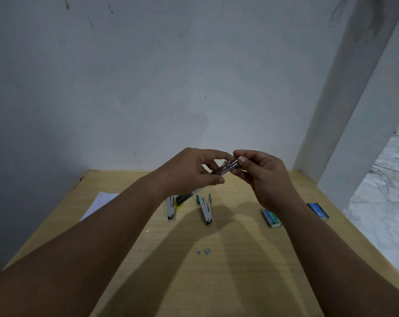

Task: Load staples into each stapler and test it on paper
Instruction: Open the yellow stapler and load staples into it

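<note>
Both hands are raised above the wooden table and hold a small metal stapler between them. My left hand grips its near end with curled fingers and thumb. My right hand pinches its far end; the stapler's colour and whether it is hinged apart are too blurred to tell. Two more staplers lie on the table below: a silver one with a yellow-green part and a teal one. A sheet of white paper lies at the left, partly under my left forearm.
A green staple box and a blue staple box lie at the right side of the table. A short strip of loose staples sits mid-table. A wall stands right behind the table; a white pillar and marble floor are at the right.
</note>
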